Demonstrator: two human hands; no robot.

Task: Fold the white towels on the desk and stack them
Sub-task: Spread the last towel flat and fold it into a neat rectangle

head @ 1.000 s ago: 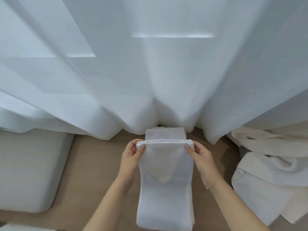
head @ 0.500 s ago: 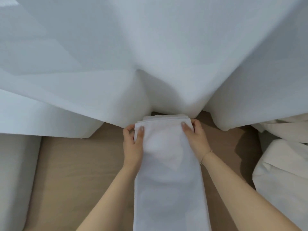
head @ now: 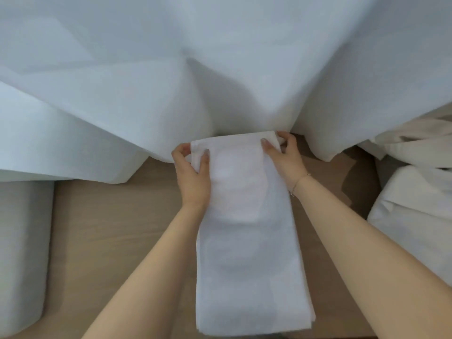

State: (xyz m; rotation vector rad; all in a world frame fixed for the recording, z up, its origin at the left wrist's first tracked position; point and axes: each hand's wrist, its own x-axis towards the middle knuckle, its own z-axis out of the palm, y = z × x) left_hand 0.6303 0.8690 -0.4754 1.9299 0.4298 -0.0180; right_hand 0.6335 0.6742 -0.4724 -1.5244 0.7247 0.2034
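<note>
The white towel (head: 247,231) is lying on the wooden desk (head: 117,231), its long axis running 12 to 6; I am pinching its 12 o'clock corners, left hand (head: 193,177) at 11, right hand (head: 285,159) at 1, both equally near

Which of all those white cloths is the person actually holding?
The long folded towel lying mid-desk; both hands pinch its far corners. The rumpled pile at right lies untouched.

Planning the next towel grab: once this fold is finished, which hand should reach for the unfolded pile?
Probably the right hand: the crumpled towel pile lies on its side. Both hands, the left hand included, pinch the folded towel.
</note>
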